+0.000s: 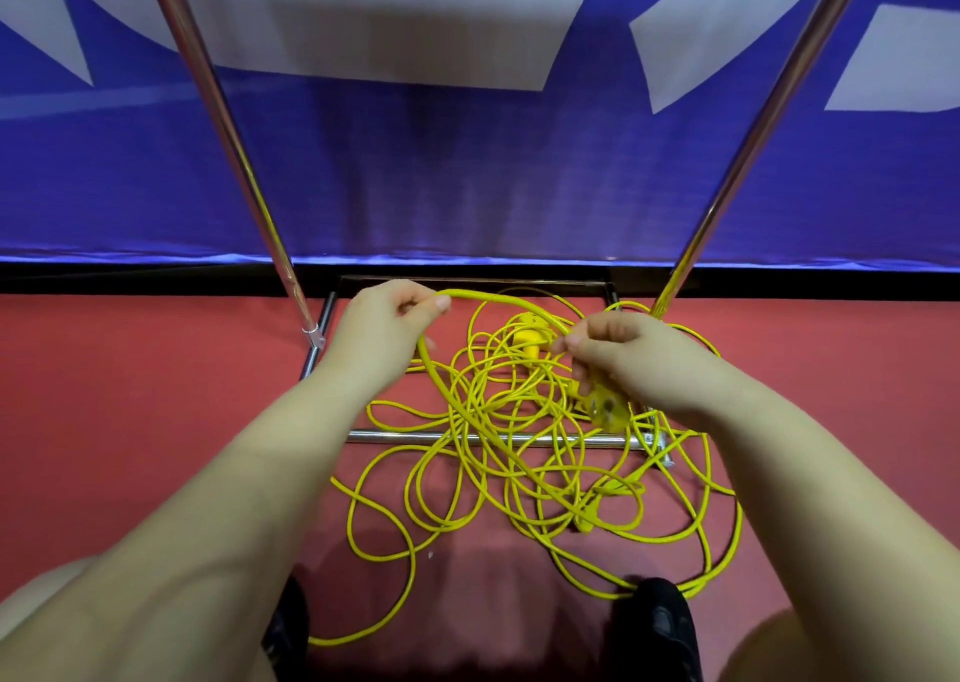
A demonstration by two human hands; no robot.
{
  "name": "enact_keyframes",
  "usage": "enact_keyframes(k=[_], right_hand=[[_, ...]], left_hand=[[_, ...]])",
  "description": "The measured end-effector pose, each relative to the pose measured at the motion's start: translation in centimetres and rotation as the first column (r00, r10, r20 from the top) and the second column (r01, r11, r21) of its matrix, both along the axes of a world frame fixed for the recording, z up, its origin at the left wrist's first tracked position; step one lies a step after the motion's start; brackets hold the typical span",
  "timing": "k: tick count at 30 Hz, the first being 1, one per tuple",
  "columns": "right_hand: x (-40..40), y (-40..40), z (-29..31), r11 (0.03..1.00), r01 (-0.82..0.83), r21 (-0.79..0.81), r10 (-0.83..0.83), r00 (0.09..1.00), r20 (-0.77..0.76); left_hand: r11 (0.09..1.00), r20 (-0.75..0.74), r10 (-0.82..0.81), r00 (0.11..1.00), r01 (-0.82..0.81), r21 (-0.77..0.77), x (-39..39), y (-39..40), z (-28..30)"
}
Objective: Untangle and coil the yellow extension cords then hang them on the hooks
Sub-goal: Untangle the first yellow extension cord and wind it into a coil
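Note:
A tangled heap of yellow extension cords [498, 468] lies on the red floor, over the base of a metal rack. My left hand [387, 317] pinches one raised strand of cord between thumb and fingers. That strand arcs across to my right hand [618, 348], which grips the cord just above a translucent yellow socket end [605, 406]. A yellow plug [527, 341] lies in the pile between my hands. No hooks are in view.
Two chrome rack poles [228, 125] [753, 125] slant up on either side, joined by a low crossbar [405, 437] on the floor. A blue banner [467, 161] hangs behind. My black shoes [657, 624] stand at the pile's near edge.

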State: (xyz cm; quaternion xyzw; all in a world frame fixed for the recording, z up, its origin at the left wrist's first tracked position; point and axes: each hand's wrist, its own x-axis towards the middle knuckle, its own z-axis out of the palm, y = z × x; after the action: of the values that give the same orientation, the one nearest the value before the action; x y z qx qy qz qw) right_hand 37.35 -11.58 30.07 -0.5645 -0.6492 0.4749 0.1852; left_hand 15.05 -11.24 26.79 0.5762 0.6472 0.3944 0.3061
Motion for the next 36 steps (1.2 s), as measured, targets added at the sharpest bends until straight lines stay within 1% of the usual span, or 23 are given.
enact_keyframes(k=[3,4,6,7,8,9,10,11,12,13,15,17,19,20,22,23,24,26,27,30,32,34,36], right_hand=[[0.2,0.1,0.2,0.992,0.128,-0.006,-0.127,0.982,-0.141],[0.2,0.0,0.2,0.986,0.161,-0.033,-0.165,0.965,-0.204],[-0.2,-0.2,0.1,0.965,0.203,-0.168,-0.252,0.900,-0.357],[-0.5,-0.2,0.0,0.949,0.207,-0.239,-0.293,0.860,-0.418],[-0.7,-0.2,-0.1,0.935,0.208,-0.286,-0.323,0.830,-0.454],[-1.0,-0.3,-0.1,0.929,0.204,-0.308,-0.335,0.815,-0.472],[-1.2,-0.4,-0.3,0.932,0.193,-0.306,-0.326,0.818,-0.475],[-1.4,-0.6,-0.4,0.944,0.169,-0.282,-0.289,0.836,-0.466],[-1.8,-0.9,-0.7,0.962,0.122,-0.243,-0.222,0.869,-0.442],[-2.2,-1.4,-0.9,0.978,0.054,-0.202,-0.134,0.904,-0.407],[-3.2,-2.2,-1.4,0.989,-0.075,-0.129,0.031,0.950,-0.311],[-3.7,-2.5,-1.9,0.994,-0.103,-0.044,0.093,0.978,-0.184],[-3.5,-2.1,-2.1,0.994,-0.056,0.097,0.057,0.998,-0.009],[-3.2,-1.7,-2.2,0.987,-0.012,0.162,0.005,0.999,0.044],[-2.5,-1.0,-2.3,0.966,0.090,0.244,-0.109,0.992,0.066],[-2.3,-0.7,-2.4,0.954,0.120,0.274,-0.146,0.987,0.075],[-2.1,-0.6,-2.4,0.947,0.119,0.298,-0.154,0.984,0.095],[-2.1,-0.4,-2.7,0.951,0.044,0.307,-0.082,0.990,0.113],[-2.3,-0.4,-2.9,0.958,0.003,0.286,-0.033,0.994,0.102],[-2.9,-0.7,-3.0,0.981,-0.073,0.179,0.083,0.995,-0.048],[-2.8,-0.6,-3.0,0.985,-0.118,0.129,0.129,0.989,-0.077],[-2.5,-0.4,-3.2,0.984,-0.158,0.078,0.164,0.983,-0.079],[-2.2,-0.4,-3.6,0.982,-0.187,0.019,0.188,0.981,-0.047]], left_hand=[[0.993,0.061,-0.023,0.998,0.030,-0.110,0.0,0.1,-0.5],[0.989,0.078,-0.013,0.997,0.024,-0.145,0.2,0.2,-0.8],[0.984,0.021,0.076,0.997,-0.072,-0.162,0.6,0.0,-1.2],[0.984,-0.018,0.114,0.993,-0.115,-0.133,1.0,-0.2,-1.2],[0.987,-0.036,0.115,0.993,-0.118,-0.107,1.6,-0.5,-1.0],[0.990,-0.008,0.070,0.998,-0.070,-0.125,2.2,-0.6,-0.9],[0.983,0.071,0.006,0.997,0.007,-0.185,2.9,-0.7,-0.7],[0.957,0.185,-0.037,0.982,0.088,-0.276,3.6,-0.9,-0.4],[0.918,0.305,-0.047,0.951,0.161,-0.362,4.1,-1.1,-0.1],[0.885,0.405,-0.028,0.914,0.211,-0.415,4.5,-1.2,0.1],[0.878,0.526,0.017,0.851,0.239,-0.415,4.6,-1.2,0.0],[0.897,0.549,0.004,0.836,0.240,-0.372,4.4,-1.2,-0.1],[0.907,0.499,-0.034,0.866,0.236,-0.348,4.1,-1.1,-0.2],[0.912,0.460,-0.064,0.886,0.239,-0.334,4.0,-1.0,-0.1],[0.915,0.397,-0.149,0.906,0.279,-0.293,3.6,-0.8,-0.1],[0.906,0.404,-0.190,0.895,0.318,-0.280,3.4,-0.8,0.0],[0.887,0.440,-0.222,0.870,0.368,-0.280,3.3,-0.9,0.2],[0.834,0.525,-0.271,0.807,0.469,-0.290,3.0,-1.2,0.7],[0.812,0.552,-0.285,0.784,0.503,-0.296,3.0,-1.4,1.0],[0.791,0.596,-0.286,0.750,0.536,-0.294,2.6,-1.6,1.6],[0.814,0.614,-0.254,0.747,0.508,-0.281,2.4,-1.5,1.8],[0.858,0.656,-0.177,0.734,0.441,-0.262,1.9,-1.2,2.1],[0.910,0.731,-0.095,0.676,0.357,-0.212,0.9,-0.7,2.6]])
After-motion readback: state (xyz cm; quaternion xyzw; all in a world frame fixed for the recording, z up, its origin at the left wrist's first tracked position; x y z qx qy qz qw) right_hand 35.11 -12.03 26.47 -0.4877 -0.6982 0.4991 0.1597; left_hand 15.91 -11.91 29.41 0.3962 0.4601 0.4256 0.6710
